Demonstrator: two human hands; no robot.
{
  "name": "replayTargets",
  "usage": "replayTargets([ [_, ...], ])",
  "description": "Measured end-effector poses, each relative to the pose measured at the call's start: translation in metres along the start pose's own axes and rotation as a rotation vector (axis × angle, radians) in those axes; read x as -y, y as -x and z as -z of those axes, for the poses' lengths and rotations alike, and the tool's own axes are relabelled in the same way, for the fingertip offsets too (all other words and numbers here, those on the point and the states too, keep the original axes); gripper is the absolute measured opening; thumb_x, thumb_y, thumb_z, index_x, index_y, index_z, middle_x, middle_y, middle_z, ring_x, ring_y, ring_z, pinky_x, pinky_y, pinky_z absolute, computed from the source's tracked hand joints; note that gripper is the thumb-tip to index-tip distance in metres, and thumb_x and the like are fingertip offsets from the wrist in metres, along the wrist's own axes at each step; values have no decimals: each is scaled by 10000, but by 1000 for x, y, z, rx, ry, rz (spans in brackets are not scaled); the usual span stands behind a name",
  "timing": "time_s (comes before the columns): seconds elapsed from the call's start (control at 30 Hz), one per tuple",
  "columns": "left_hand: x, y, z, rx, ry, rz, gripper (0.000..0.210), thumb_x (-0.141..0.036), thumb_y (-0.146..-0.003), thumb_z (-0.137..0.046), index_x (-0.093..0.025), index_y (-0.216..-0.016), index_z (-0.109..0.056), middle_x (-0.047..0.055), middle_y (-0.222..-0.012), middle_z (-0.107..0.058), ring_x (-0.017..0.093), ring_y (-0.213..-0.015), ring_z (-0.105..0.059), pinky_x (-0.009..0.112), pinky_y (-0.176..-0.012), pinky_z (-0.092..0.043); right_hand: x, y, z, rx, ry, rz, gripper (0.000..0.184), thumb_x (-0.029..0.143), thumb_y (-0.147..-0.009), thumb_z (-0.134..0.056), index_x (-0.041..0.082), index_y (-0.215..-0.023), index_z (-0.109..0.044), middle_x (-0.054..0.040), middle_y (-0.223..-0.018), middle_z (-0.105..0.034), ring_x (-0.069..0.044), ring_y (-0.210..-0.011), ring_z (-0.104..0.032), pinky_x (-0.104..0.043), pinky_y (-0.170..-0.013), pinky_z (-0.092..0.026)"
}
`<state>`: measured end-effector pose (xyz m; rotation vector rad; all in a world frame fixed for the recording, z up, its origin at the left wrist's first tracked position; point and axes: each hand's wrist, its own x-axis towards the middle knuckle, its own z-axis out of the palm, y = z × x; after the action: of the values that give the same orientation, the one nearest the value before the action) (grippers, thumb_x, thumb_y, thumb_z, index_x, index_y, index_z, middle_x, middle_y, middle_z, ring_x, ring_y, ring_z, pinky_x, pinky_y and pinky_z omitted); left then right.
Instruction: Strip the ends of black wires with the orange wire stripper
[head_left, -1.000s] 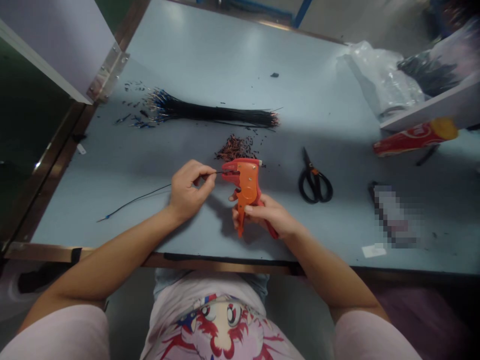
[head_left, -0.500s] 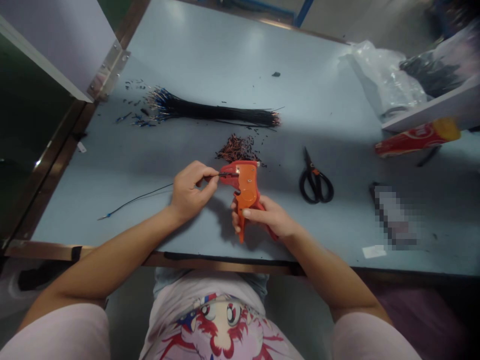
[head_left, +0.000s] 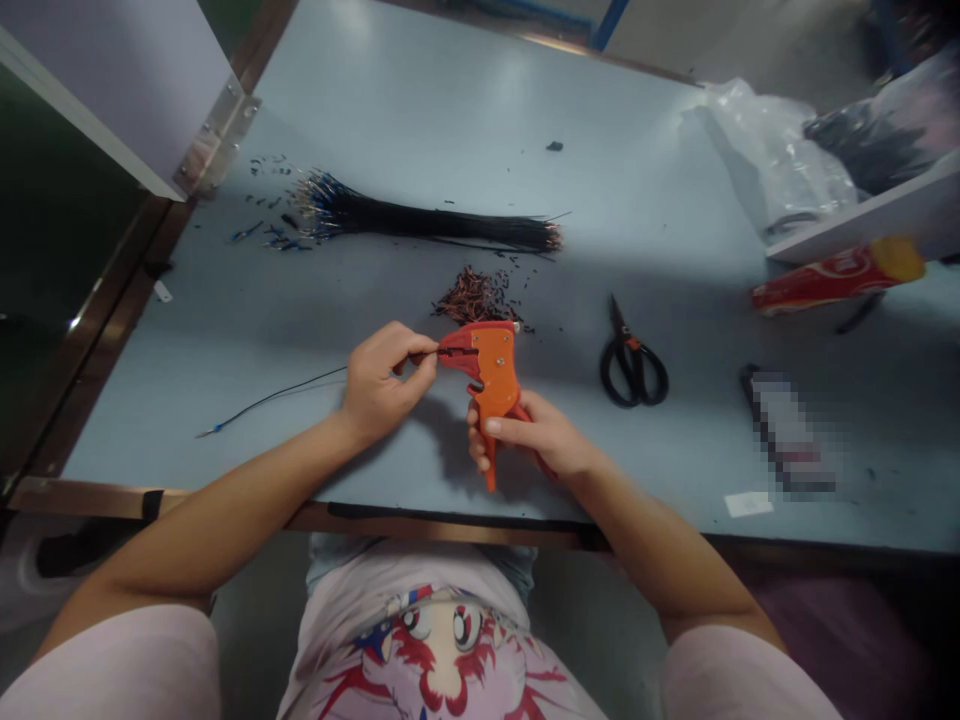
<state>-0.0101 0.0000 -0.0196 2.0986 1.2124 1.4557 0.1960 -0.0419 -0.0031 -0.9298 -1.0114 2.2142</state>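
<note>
Between thumb and fingers, my left hand (head_left: 390, 378) pinches a thin black wire (head_left: 281, 390). The wire trails left over the table and ends in a blue sleeve with a metal tip. Its other end is at the jaws of an orange and red wire stripper (head_left: 496, 365); how deep it sits inside I cannot tell. My right hand (head_left: 529, 435) is wrapped round the stripper's handles. Just behind the jaws lies a pile of short copper and black scraps (head_left: 472, 293). Farther back is a long bundle of black wires (head_left: 442, 222), blue-sleeved at its left end, bare copper at its right.
Black-handled scissors (head_left: 632, 365) lie right of the stripper. Farther right are a pixelated object (head_left: 791, 425), a white paper slip (head_left: 748, 503), a red and yellow tube (head_left: 836, 275) and a clear plastic bag (head_left: 784, 150). Loose blue-sleeved bits (head_left: 285, 240) lie near the bundle's left end.
The stripper's handles have shifted slightly, the lower orange tip swinging a little to the right. My left hand and the wire stay almost in place.
</note>
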Motion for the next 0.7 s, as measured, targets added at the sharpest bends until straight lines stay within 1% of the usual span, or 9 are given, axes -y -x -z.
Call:
replayTargets([
  [0.33, 0, 1, 0, -11, -13, -5, 88, -80, -740, -614, -169, -746, -612, -38, -627, -529, 61, -551, -417, 205, -542, -344, -1, -1, 0, 9, -33, -9, 265, 320, -798, -690, 98, -914, -601, -24, -663, -610, -146, -570, -620, -283, -512, -535],
  [0.5, 0, 1, 0, -10, -17, -11, 86, -84, -742, -611, -170, -748, -611, -41, -623, -522, 59, -546, -414, 203, -542, -346, -1, -1, -3, 17, -20, -6, 254, 339, -799, -691, 115, -808, -572, -5, -618, -587, -126, -515, -591, -271, -483, -531],
  [0.6, 0, 1, 0, -6, -26, -8, 81, -93, -746, -606, -174, -751, -612, -41, -627, -525, 59, -543, -418, 203, -539, -347, -1, -2, -3, 44, 27, 9, 293, 361, -826, -659, 124, -705, -535, -3, -571, -559, -120, -472, -558, -260, -427, -512],
  [0.7, -1, 2, 1, -6, -34, -13, 84, -94, -749, -600, -177, -752, -609, -43, -629, -529, 60, -550, -437, 200, -543, -356, -2, -1, -2, 59, 66, 5, 312, 375, -842, -639, 138, -684, -511, 6, -539, -543, -116, -445, -542, -251, -405, -500],
])
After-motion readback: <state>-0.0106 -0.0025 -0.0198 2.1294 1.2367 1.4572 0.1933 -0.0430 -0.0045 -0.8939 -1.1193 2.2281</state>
